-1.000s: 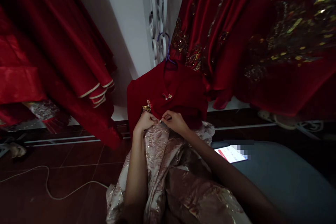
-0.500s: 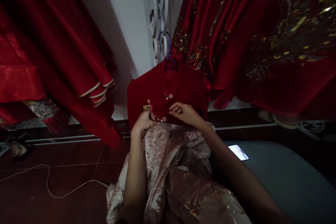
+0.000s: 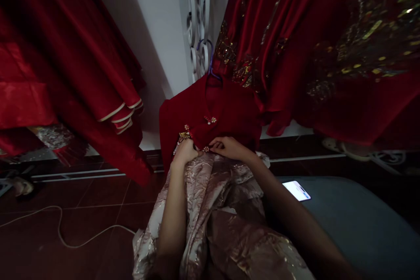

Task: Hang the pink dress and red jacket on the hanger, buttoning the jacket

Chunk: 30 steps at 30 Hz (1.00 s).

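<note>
We are looking down past 2 bare forearms (image 3: 173,210) at a red garment (image 3: 193,109), which is hanging straight ahead of us on a purple hanger (image 3: 211,64) beside white scrolled metalwork (image 3: 205,8). Below it, a pinkish patterned cloth (image 3: 200,192) with shiny flecks is spreading toward us between and under the arms.

Our left hand (image 3: 186,152) is resting at the garment's lower edge, its fingers curling inward and its thumb pointing right; shadow is leaving us unable to tell whether they are clamping the fabric. Our right hand (image 3: 228,147) is coming in from the other side, its fingertips bunching close together at a small beaded ornament (image 3: 206,149) on that edge; we are not managing to tell whether they are pinching it.

Just above the left hand, a gold ornament (image 3: 184,134) is showing against the red. A pearly cluster (image 3: 210,120) is sitting below the V-shaped neckline.

To our right, a lit phone (image 3: 297,190) is lying on a rounded grey-blue surface (image 3: 354,218). More red clothes are hanging on both sides: pale-edged garments (image 3: 82,52) at left, sequined garments (image 3: 282,52) at right. At lower left, a thin white cord (image 3: 61,227) is winding across dark red floor tiles (image 3: 95,197).
</note>
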{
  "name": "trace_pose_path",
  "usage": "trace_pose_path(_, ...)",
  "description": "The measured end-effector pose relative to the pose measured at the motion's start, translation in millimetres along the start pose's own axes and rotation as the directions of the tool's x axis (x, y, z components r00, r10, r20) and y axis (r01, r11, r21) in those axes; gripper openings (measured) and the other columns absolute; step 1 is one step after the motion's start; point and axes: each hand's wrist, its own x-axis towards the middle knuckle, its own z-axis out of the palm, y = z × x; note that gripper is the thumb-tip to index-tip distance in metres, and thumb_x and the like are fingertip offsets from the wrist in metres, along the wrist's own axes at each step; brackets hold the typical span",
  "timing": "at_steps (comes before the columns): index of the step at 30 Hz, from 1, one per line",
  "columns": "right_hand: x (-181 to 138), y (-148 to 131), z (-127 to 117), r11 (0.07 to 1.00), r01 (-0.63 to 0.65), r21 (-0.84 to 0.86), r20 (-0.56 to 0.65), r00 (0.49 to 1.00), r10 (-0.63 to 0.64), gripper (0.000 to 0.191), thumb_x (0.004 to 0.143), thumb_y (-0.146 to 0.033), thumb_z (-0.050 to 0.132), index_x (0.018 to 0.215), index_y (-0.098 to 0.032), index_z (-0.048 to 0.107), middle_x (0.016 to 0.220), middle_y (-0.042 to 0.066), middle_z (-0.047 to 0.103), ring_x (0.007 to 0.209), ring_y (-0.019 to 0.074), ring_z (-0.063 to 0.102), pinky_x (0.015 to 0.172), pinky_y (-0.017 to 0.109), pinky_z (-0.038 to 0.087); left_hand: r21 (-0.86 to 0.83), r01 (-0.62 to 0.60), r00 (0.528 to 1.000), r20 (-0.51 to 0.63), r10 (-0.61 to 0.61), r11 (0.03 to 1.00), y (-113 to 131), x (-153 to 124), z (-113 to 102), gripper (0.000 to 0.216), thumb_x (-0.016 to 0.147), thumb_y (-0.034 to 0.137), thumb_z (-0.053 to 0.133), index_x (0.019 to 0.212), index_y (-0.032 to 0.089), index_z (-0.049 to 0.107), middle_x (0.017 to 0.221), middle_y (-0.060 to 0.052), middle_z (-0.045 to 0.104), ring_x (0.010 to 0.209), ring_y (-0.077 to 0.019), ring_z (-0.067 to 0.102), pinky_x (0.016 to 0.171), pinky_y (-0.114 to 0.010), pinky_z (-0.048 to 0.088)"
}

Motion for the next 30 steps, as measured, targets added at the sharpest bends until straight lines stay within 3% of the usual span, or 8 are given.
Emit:
trace_pose_path(5,4,8,13,0.998,0.048,0.046,0.019,0.999,-0.049,0.027,0.077,-0.032,0.061,0.099,-0.017,0.066,0.092,0.007,0.071,0.085,0.0175,0.066,0.078,0.028,0.051,0.031,0.0,1.0,-0.006,0.0,1.0,4,-2,-3,0.021,0.06,0.034,0.071,0.073,0.017,0.07,0.078,-0.007,0.07,0.078,-0.0183,0.062,0.071,-0.025,0.042)
trace_pose_path(10,9,14,25,0.996,0.032,0.077,-0.059,0.998,-0.028,0.021,0.073,-0.026,0.065,0.092,-0.016,0.063,0.083,0.006,0.07,0.079,0.0161,0.065,0.074,0.027,0.052,-0.058,-0.069,0.997,-0.032,0.068,0.996,6,-1,-1,0.019,0.063,0.028,0.067,0.074,0.013,0.069,0.074,-0.005,0.069,0.071,-0.0145,0.06,0.067,-0.023,0.042)
trace_pose_path(14,13,15,32,0.99,0.007,0.14,-0.119,0.993,0.01,0.014,0.072,-0.024,0.065,0.083,-0.017,0.06,0.077,0.004,0.068,0.074,0.0144,0.065,0.07,0.026,0.052,-0.174,-0.047,0.999,-0.032,0.043,0.984,5,0,3,0.018,0.063,0.026,0.067,0.074,0.011,0.069,0.072,-0.005,0.068,0.07,-0.0139,0.06,0.066,-0.023,0.043)
trace_pose_path(17,13,15,29,0.985,-0.022,0.169,-0.12,0.992,0.043,0.014,0.072,-0.026,0.065,0.081,-0.017,0.06,0.077,0.004,0.068,0.074,0.0142,0.064,0.072,0.027,0.052,-0.365,-0.034,0.999,-0.006,0.035,0.93,4,0,4,0.02,0.061,0.029,0.071,0.071,0.012,0.067,0.069,-0.004,0.067,0.063,-0.0127,0.059,0.062,-0.023,0.044)
trace_pose_path(20,8,13,13,0.973,-0.041,0.229,-0.039,0.998,0.051,0.021,0.07,-0.031,0.067,0.082,-0.015,0.06,0.078,0.005,0.068,0.074,0.0139,0.064,0.072,0.028,0.051,-0.66,-0.005,0.992,-0.099,-0.08,0.751,2,1,-2,0.033,0.06,0.036,0.075,0.079,0.012,0.064,0.072,-0.003,0.066,0.065,-0.0115,0.059,0.063,-0.022,0.047)
trace_pose_path(23,0,8,-10,0.952,-0.041,0.302,0.11,0.994,0.008,0.028,0.07,-0.035,0.068,0.085,-0.014,0.059,0.08,0.005,0.068,0.073,0.0128,0.063,0.073,0.028,0.05,-0.929,-0.033,0.967,-0.123,-0.223,0.369,-1,2,-13,0.036,0.067,0.042,0.07,0.087,0.013,0.062,0.082,-0.004,0.067,0.072,-0.0115,0.062,0.071,-0.026,0.052)
trace_pose_path(26,-10,-2,-30,0.939,-0.051,0.339,0.192,0.981,-0.016,0.031,0.069,-0.036,0.068,0.088,-0.013,0.059,0.082,0.006,0.069,0.072,0.0123,0.063,0.073,0.029,0.049,-0.999,-0.026,0.967,-0.031,-0.252,0.021,-4,2,-19,0.031,0.072,0.039,0.067,0.088,0.013,0.063,0.091,-0.007,0.068,0.081,-0.0136,0.065,0.079,-0.03,0.053)
trace_pose_path(30,-18,-13,-42,0.939,-0.084,0.334,0.229,0.973,0.006,0.033,0.069,-0.037,0.068,0.09,-0.013,0.059,0.084,0.007,0.069,0.072,0.0124,0.063,0.072,0.028,0.048,-0.994,-0.002,0.952,0.032,-0.304,-0.113,-6,4,-15,0.019,0.072,0.024,0.07,0.085,0.011,0.065,0.086,-0.006,0.069,0.079,-0.011,0.066,0.085,-0.028,0.052)
